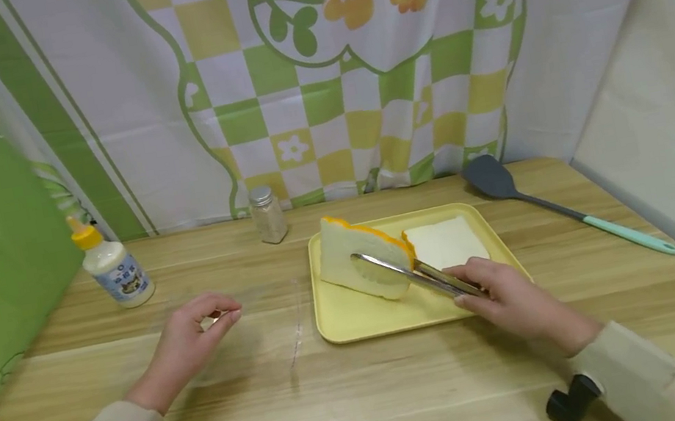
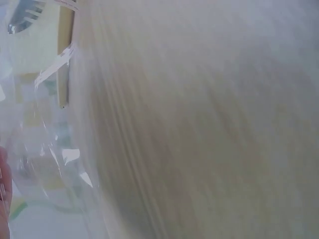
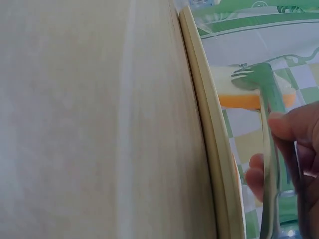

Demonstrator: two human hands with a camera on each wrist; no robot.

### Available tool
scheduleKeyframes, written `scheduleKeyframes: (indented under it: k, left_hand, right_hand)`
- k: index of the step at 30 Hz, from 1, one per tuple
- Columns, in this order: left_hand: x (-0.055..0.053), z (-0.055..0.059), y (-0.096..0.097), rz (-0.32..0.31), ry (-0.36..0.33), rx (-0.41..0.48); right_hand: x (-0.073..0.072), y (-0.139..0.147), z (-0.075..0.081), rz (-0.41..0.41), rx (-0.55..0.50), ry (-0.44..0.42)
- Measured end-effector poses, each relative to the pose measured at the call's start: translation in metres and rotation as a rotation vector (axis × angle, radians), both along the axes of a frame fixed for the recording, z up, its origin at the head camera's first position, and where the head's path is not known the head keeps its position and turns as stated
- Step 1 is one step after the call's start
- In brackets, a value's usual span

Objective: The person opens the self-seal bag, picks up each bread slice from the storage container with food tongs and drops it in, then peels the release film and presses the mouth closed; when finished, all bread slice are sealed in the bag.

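In the head view, a yellow tray (image 1: 356,320) holds two slices of bread: a tilted, orange-crusted slice (image 1: 345,257) over its left half and a flat slice (image 1: 450,240) at its right rear. Left of the tray, a squeeze bottle (image 1: 119,273) contains something pale; just behind the tray, a glass shaker (image 1: 269,218) contains pale grains. A spatula (image 1: 551,206) lies to the tray's right. At the tray's front right, the right hand (image 1: 508,293) has its fingers closed around metal tongs (image 1: 408,271), which clamp the tilted slice beyond the fingertips. Left of the tray, the left hand (image 1: 187,336) pinches a clear plastic bag (image 1: 270,326), thumb against forefinger.

The left wrist view shows the bag sagging, with the tray's edge visible beyond it; only a sliver of the fingers appears.

The right wrist view shows the tongs' toothed tip against the crusted slice, past the tray's rim.
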State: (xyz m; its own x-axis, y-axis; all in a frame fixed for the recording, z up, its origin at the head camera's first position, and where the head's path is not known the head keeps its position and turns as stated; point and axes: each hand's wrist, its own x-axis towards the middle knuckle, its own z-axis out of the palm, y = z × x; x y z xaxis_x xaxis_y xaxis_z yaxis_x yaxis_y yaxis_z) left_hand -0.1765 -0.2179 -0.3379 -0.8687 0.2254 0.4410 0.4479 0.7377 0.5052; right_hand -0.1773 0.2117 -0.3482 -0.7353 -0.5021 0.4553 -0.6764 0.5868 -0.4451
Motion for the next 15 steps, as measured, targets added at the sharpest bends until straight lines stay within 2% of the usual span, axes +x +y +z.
scheduleKeyframes:
  k: [3,10,15]
  left_hand:
    - [-0.0008,-0.0006,0.0018,-0.006,0.021,0.017]
    - [-0.0005,-0.0033,0.005,-0.011,0.015,0.028]
    - [0.0001,-0.0031,0.0068,-0.034,0.032,0.026]
  right_hand:
    - [0.0008,-0.0007,-0.0007,-0.011,0.018,0.02]
    - [-0.0001,-0.0027,-0.0016,-0.062,0.043,0.075]
    - [-0.0002,-0.0043,-0.0014,-0.083,0.017,0.068]
